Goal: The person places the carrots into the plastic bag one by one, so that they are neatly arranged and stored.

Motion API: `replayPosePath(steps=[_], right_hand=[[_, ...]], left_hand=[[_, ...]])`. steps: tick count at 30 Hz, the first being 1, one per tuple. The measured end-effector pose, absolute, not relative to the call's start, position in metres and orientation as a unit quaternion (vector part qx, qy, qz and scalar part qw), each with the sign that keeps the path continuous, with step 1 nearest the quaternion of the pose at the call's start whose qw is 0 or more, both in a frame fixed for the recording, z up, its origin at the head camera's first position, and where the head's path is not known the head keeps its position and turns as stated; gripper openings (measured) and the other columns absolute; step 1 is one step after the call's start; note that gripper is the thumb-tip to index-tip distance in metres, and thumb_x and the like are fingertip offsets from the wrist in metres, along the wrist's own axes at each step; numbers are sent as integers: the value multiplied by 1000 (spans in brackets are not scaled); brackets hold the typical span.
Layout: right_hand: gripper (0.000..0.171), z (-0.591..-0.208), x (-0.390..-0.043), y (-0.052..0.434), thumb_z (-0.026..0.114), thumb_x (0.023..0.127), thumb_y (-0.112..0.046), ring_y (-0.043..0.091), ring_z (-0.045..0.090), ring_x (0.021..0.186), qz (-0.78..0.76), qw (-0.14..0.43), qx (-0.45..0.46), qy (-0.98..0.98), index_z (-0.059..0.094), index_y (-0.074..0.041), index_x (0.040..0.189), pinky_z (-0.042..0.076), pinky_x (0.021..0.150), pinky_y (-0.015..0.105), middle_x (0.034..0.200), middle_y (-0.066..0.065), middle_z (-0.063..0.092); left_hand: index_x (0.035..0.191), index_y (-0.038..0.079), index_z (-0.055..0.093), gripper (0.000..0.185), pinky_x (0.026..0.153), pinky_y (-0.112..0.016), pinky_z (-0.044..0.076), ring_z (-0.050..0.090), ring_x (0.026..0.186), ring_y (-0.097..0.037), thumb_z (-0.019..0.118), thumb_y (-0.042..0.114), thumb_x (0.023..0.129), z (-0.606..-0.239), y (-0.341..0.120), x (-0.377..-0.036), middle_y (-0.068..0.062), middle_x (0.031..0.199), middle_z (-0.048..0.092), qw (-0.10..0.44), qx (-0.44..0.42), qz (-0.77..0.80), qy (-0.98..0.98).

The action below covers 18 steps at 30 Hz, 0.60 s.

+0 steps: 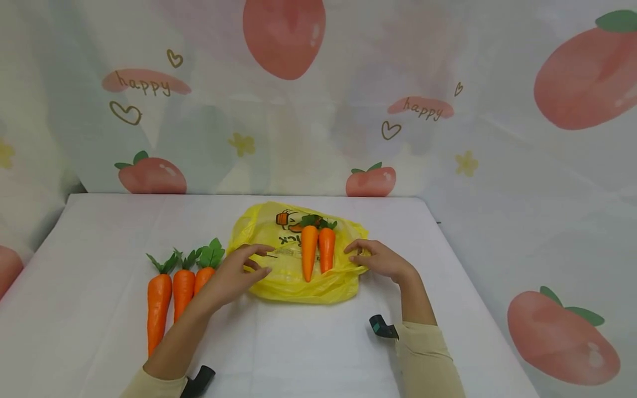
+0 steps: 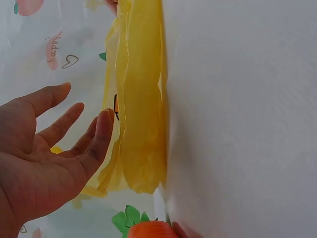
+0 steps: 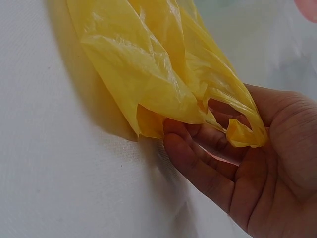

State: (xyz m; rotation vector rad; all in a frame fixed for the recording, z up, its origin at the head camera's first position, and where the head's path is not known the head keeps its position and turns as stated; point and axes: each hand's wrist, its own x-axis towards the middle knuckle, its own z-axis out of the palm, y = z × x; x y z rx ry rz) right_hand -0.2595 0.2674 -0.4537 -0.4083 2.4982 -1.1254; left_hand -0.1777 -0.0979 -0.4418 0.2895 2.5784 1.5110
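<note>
Tan sleeves (image 1: 429,359) lie nearest. The yellow bag (image 1: 286,262) is mid-way on the bench (image 1: 308,348), two carrots (image 1: 309,251) on it. The left hand (image 1: 238,275) has its fingers apart; the right hand (image 1: 382,258) touches the bag, but I can't tell if it grips. Soft pulls should stop rips. Three more carrots (image 1: 159,307) lie left. Red fruits (image 1: 283,36) dot the wall (image 1: 308,132).

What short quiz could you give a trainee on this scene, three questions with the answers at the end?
1. Count: in the head view, how many carrots lie left of the yellow bag?

2. True or false: the left hand grips a carrot.

3. Choose: the right hand touches (A) a carrot, (B) the yellow bag, (C) the backdrop.

Key: 1. Three. 2. False; its fingers hold nothing. 3. B.
</note>
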Motion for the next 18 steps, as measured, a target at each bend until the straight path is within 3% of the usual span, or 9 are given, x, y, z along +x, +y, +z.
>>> replayPosePath(steps=[18], right_hand=[[21,-453,-259,268,63,104,-23,28,53,99,-400,186,-147,885,71,-11,120,49,82,37,103,9,59]], left_hand=[[134,12,67,35,79,-40,56,61,107,-26,72,20,100,-430,-150,-149,-7,135,62,96,96,516,846]])
